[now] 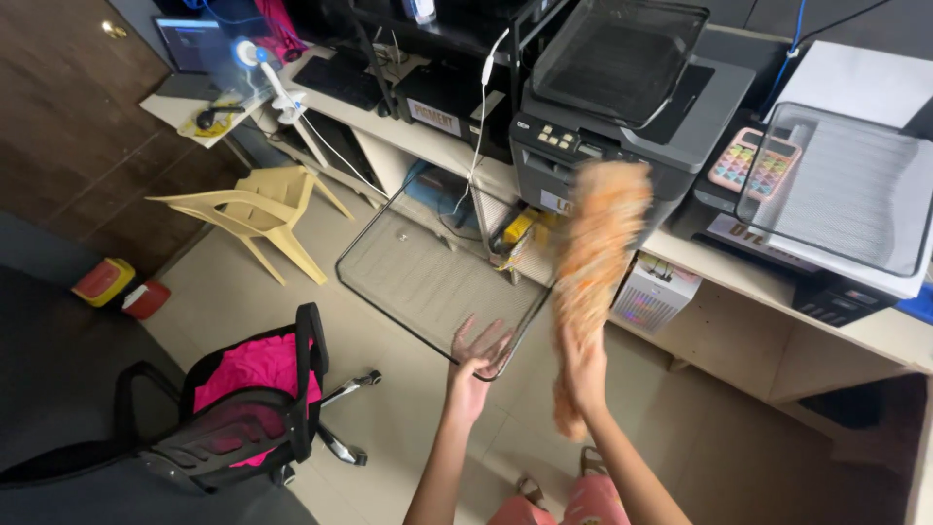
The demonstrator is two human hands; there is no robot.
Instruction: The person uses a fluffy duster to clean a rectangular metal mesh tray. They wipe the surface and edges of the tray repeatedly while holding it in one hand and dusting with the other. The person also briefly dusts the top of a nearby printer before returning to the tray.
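A cluttered office counter (739, 277) carries printers. The right hand (581, 369) grips a blurred orange cloth (595, 243) before the grey printer (622, 117); left hand (473, 365) fingers spread, empty. It might snag the dangling cable (478, 126).

A printer (622, 107) stands on the desk (758, 282), with a calculator (754, 163) to its right and a second printer (836, 214) right of that. A keyboard (340, 78) lies on the desk to the left. Below the desk front hangs a wire tray (428, 277). A plastic chair (253, 209) stands on the floor (408, 408) to the left; an office chair (243, 408) stands nearer.
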